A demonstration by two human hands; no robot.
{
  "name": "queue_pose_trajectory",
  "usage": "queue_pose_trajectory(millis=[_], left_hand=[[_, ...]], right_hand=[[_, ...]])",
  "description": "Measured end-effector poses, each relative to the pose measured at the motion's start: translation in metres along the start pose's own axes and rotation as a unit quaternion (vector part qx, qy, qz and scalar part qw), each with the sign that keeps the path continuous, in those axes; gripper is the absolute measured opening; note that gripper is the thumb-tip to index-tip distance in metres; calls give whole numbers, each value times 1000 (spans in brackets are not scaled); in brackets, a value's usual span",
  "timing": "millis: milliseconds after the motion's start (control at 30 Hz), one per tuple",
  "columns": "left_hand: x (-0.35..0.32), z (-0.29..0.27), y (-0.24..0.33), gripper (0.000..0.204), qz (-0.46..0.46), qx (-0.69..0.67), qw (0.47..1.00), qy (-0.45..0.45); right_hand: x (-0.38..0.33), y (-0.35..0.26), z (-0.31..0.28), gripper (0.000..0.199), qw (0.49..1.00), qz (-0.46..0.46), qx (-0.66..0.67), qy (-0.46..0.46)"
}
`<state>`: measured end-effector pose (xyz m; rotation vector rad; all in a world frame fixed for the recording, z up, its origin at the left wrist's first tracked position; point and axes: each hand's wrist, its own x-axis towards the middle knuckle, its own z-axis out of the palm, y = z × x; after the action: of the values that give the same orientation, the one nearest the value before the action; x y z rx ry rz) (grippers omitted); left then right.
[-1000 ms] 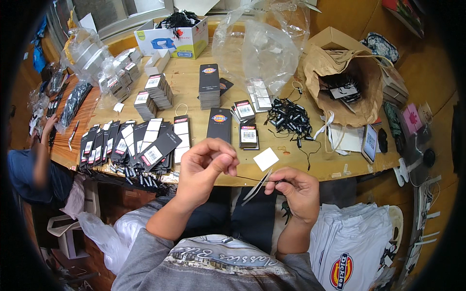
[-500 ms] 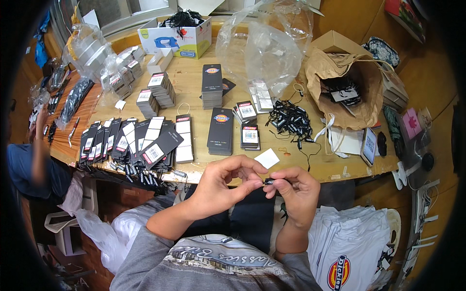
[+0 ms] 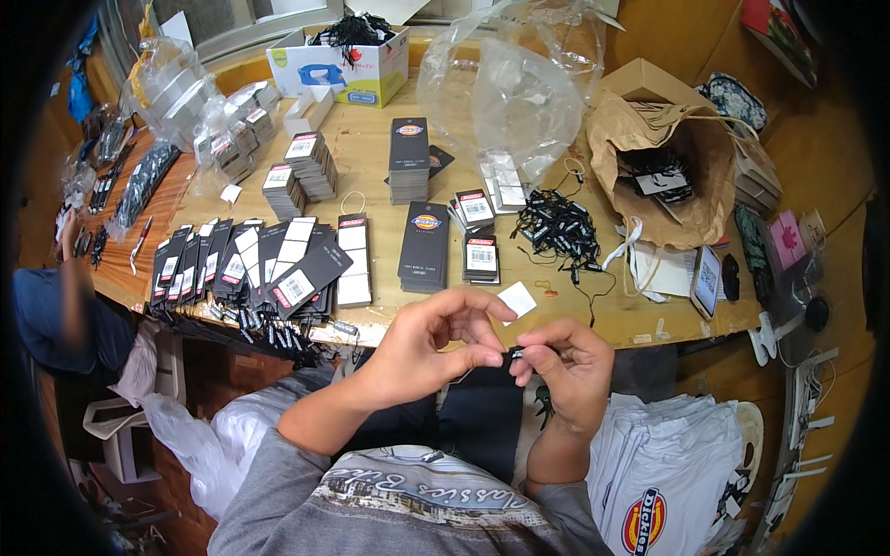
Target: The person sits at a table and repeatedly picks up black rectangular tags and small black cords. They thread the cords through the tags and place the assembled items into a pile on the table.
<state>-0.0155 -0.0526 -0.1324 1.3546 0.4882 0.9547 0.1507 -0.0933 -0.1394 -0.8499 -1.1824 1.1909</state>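
The small black piece [image 3: 515, 353] is held in the air at the worktop's near edge, right of that edge's centre. Its far side and any attached cord are concealed by the fingers; its exact form cannot be made out. The right hand [image 3: 569, 366] pinches it between thumb and forefinger, other fingers curled. The left hand [image 3: 426, 347] is curved, thumb tip beside the piece; whether the thumb touches or grips it cannot be determined. The 2 hands mask part of the near edge of the worktop [image 3: 364, 148].

The left forefinger overlaps the near corner of a white card [image 3: 517, 297]. Contents deep inside the paper bag [image 3: 616, 153], at the right end, are in shadow. The white shirts [image 3: 649, 445], below the near edge, are cut off by the lower border. A co-worker's arm [image 3: 72, 296] at the left is blurred.

Beyond the card stand 2 stacks of black tags: the nearer stack [image 3: 425, 250] and the farther stack [image 3: 408, 162]. To their right is a tangled cord pile [image 3: 559, 229]. Fanned tags [image 3: 315, 278] crowd the near edge, left of the hands. A clear plastic bag [image 3: 524, 102] occupies the far edge.
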Motion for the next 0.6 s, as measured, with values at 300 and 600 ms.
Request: queue_pose_trajectory(millis=[300,600], left_hand=[[7,-8,-8,40,-39,-95,994,-25],[0,-23,-23,40,-37,-75,987,-140]], right_hand=[[2,7,5,10,999,24,37,-16],[1,-10,15,6,996,72,-19,-50]])
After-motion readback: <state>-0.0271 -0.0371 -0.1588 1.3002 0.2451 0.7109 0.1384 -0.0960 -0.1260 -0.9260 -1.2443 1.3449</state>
